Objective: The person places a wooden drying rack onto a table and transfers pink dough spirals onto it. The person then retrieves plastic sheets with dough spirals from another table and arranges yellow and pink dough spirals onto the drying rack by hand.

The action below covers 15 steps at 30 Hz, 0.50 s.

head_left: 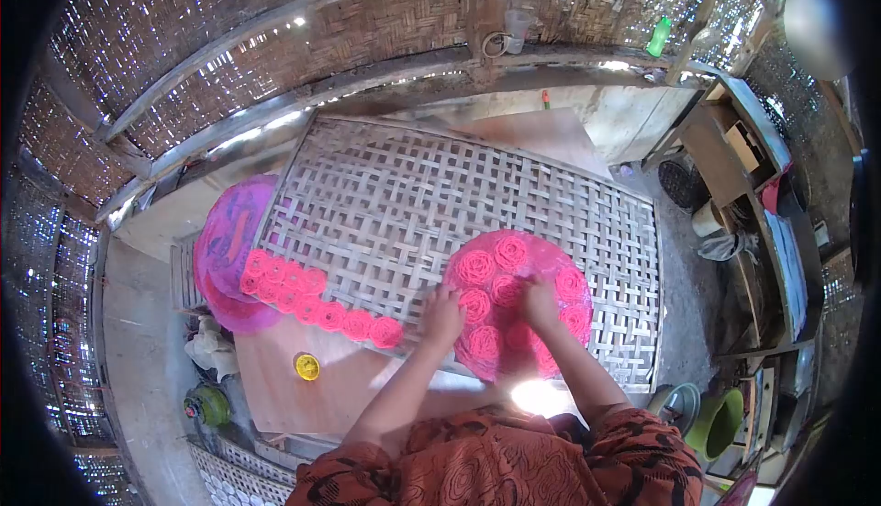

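My L hand (444, 315) is at the L rim of a round pink disc (541, 254), fingers curled down by a coil there; my R hand (539, 301) is over the disc's middle, fingers bent toward the ctr coil. Can't tell if either set is pinching or just touching.

The disc sits at the near edge of a woven rack (413, 185), toward its near R corner, & carries rose-like pink coils (474, 268). It's round, so no long axis; it lies under & btwn my hands, w/ R nearer its ctr.

A row of matching coils (358, 324) runs along the rack's near edge from the near L corner, ending just L of my L hand, the nearer one.

Purple discs (225, 222) lie by the rack's L edge; a yellow piece (307, 366) is on the table (284, 400).
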### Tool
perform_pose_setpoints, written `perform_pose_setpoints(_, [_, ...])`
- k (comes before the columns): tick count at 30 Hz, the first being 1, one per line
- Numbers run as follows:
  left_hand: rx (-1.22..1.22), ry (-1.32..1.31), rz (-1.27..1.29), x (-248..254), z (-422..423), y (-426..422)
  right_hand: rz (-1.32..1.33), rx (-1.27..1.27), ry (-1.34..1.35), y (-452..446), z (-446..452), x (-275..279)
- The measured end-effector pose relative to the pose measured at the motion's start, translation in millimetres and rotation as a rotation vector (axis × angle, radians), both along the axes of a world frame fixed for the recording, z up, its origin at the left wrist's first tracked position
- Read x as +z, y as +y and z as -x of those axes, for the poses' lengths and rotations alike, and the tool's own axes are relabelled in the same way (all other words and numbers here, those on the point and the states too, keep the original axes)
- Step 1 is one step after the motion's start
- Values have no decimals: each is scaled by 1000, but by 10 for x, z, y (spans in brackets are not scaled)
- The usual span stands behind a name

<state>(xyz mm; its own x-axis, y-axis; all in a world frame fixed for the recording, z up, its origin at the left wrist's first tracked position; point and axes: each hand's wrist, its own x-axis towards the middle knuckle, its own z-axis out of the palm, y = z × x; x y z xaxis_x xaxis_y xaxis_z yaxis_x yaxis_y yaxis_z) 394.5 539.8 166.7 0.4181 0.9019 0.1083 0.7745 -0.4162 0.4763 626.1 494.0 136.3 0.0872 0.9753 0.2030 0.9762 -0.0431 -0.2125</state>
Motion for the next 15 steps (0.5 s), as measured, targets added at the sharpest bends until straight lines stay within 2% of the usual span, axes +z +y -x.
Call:
perform_pose_setpoints(2, [2, -8, 27, -11, -41, -2, -37, -65, 207, 9, 17, -15])
perform_pose_setpoints(3, [5, -14, 62, -14, -50, -12, -40, -63, 210, 23, 2, -25])
perform_pose_setpoints(5, [27, -49, 109, -36, -84, 4, 170, -261, 525, 86, -26, -95])
perform_pose_setpoints(6, [45, -86, 158, -48, -101, 10, 170, -260, 527, 108, -32, -151])
perform_pose_setpoints(8, [57, -129, 158, -58, -131, -8, 62, -317, 782, 135, -10, -200])
perform_pose_setpoints(9, [73, -176, 159, -52, -140, -20, 63, -316, 782, 129, -16, -176])
perform_pose_setpoints(10, [77, -179, 154, -41, -144, -24, 160, -288, 659, 147, -47, -134])
perform_pose_setpoints(11, [37, -181, 1, -52, -137, -43, 257, -256, 532, 178, -86, -147])
perform_pose_setpoints(12, [2, -180, -149, -70, -123, -79, 260, -242, 525, 175, -88, -172])
perform_pose_setpoints(13, [19, -184, -149, -93, -105, -117, 116, -194, 523, 150, -72, -203])
perform_pose_setpoints(14, [-43, -325, -51, -180, -82, -157, -26, -142, 523, 159, -67, -243])
perform_pose_setpoints(15, [-100, -467, 42, -121, -47, -167, -18, -116, 520, 181, -41, -119])
